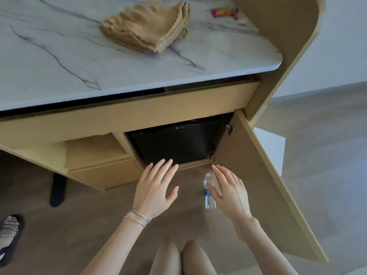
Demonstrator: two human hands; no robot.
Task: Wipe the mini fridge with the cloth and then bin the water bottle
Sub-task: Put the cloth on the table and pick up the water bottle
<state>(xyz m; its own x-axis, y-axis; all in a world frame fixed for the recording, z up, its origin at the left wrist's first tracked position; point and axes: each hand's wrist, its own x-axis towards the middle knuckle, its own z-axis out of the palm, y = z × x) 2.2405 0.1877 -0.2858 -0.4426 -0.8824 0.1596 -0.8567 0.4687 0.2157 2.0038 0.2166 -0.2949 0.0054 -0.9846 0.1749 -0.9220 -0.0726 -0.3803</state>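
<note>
The black mini fridge (178, 141) sits inside the wooden cabinet under the marble counter, its door closed. A tan cloth (147, 26) lies crumpled on the counter top, far from both hands. A clear water bottle (209, 197) with a blue label stands on the floor in front of the cabinet. My left hand (156, 187) hovers open just below the fridge's bottom edge, fingers spread. My right hand (230, 193) is open beside the bottle, thumb close to its right side, not gripping it.
The cabinet door (264, 187) swings open to the right of my right hand. A pink snack wrapper (225, 13) lies on the marble counter (79, 56). A drawer unit (95, 161) sits left of the fridge. A sandalled foot (10, 233) is at the left edge.
</note>
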